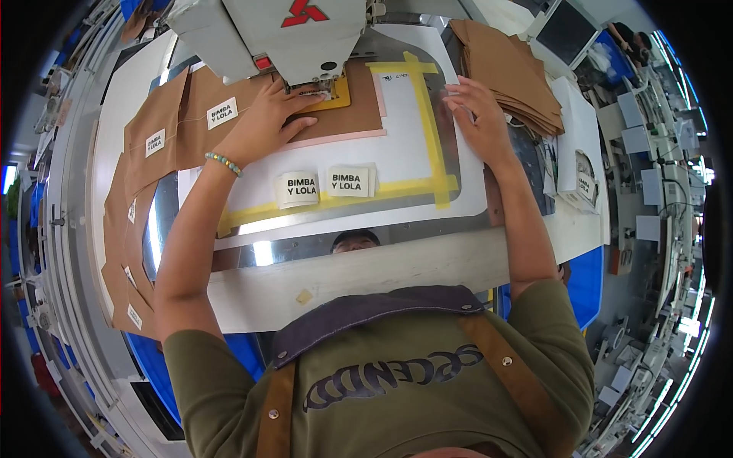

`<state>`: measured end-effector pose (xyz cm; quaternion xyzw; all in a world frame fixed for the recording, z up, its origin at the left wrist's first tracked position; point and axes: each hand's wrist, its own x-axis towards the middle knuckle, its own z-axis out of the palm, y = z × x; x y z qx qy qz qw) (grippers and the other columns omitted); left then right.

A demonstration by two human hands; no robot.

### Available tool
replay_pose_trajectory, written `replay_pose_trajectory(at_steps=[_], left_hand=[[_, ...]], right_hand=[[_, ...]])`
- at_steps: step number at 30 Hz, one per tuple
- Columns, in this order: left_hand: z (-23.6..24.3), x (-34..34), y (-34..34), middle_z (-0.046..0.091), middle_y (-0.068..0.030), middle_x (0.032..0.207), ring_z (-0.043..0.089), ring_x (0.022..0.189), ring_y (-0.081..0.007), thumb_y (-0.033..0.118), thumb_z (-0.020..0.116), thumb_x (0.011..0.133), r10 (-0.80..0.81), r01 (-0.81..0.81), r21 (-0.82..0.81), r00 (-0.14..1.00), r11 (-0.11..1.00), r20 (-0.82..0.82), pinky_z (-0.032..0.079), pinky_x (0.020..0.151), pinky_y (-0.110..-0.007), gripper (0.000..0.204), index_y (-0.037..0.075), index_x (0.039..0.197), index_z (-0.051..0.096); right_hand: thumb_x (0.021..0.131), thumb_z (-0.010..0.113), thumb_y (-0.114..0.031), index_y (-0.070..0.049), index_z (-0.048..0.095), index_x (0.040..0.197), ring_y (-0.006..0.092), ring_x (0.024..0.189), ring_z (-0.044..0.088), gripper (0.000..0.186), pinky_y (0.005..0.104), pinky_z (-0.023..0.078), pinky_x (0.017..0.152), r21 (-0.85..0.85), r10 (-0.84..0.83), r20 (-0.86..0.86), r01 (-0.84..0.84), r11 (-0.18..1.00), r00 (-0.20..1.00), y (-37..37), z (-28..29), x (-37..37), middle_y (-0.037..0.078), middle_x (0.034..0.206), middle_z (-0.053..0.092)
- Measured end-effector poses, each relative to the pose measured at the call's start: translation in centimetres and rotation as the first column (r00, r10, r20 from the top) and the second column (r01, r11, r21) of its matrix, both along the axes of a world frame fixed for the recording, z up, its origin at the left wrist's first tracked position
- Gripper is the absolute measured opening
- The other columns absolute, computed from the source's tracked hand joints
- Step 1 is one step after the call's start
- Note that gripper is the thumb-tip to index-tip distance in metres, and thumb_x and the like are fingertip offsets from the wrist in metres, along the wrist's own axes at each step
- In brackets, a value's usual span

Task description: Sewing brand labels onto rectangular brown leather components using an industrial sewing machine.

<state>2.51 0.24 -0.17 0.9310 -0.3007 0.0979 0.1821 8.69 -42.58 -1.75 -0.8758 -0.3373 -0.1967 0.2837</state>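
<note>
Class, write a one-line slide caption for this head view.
Left hand presses brown fabric under a sewing machine; right hand rests beside stacked brown pieces.

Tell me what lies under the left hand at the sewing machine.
The left hand presses flat on a brown fabric piece under the white sewing machine. A yellow patch peeks out beside the fingers; whatever lies beneath the palm is covered.
</note>
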Motion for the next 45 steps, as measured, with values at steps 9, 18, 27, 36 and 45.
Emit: replay_pose_trajectory(at_steps=[9,18,27,36,45], left_hand=[[-0.3,1.8,0.9,0.068,-0.0192,0.138,0.056,0.132,-0.0397,0.025,0.076,0.102,0.058,-0.061,-0.092,0.998,0.994,-0.026,0.045,0.117,-0.046,0.038,0.012,0.138,0.077],[-0.6,-1.7,6.7,0.053,-0.0146,0.165,0.045,0.156,-0.0347,0.022,0.082,0.093,0.199,-0.201,-0.052,0.979,0.978,-0.042,0.035,0.13,-0.046,0.072,0.003,0.158,0.057],[-1.7,-2.3,8.1,0.047,-0.0069,0.171,0.038,0.159,-0.0331,0.032,0.085,0.091,0.215,-0.217,-0.015,0.975,0.976,-0.063,0.03,0.13,-0.051,0.077,0.013,0.16,0.057],[-1.8,-2.8,3.0,0.046,-0.0258,0.164,0.038,0.154,-0.0498,0.028,0.092,0.082,0.389,-0.382,0.073,0.909,0.921,-0.149,0.031,0.127,-0.058,0.083,0.011,0.157,0.059],[-3.5,-1.0,3.5,0.062,-0.028,0.142,0.049,0.145,-0.0513,0.01,0.074,0.096,0.381,-0.372,0.087,0.909,0.924,-0.167,0.046,0.116,-0.054,0.031,0.003,0.126,0.073]], right_hand=[[0.103,0.071,-0.013,-0.006,0.081,0.113,0.0323,0.138,0.063,0.016,0.0442,0.051,0.115,0.046,0.016,-0.016,-0.016,0.999,1.0,0.0,-0.3,0.1,0.007,0.127,0.078],[0.102,0.072,-0.013,-0.004,0.081,0.114,0.0316,0.132,0.065,0.018,0.0432,0.053,0.112,0.086,0.04,-0.02,-0.038,0.996,0.999,1.5,0.9,-1.4,0.009,0.127,0.078],[0.104,0.065,-0.021,-0.009,0.077,0.126,0.0293,0.123,0.07,0.028,0.0428,0.059,0.101,-0.271,0.361,0.046,-0.336,0.902,0.932,8.0,1.3,-1.7,0.009,0.139,0.072],[0.101,0.069,-0.036,-0.01,0.081,0.098,0.0301,0.118,0.069,0.029,0.0442,0.06,0.092,-0.547,0.184,-0.121,-0.22,0.808,0.976,8.6,3.5,-2.1,0.007,0.118,0.074],[0.098,0.07,-0.029,-0.01,0.076,0.094,0.0261,0.105,0.068,0.02,0.0413,0.059,0.081,-0.474,0.158,0.192,-0.05,0.879,0.968,8.9,0.2,-2.8,0.003,0.106,0.069]])
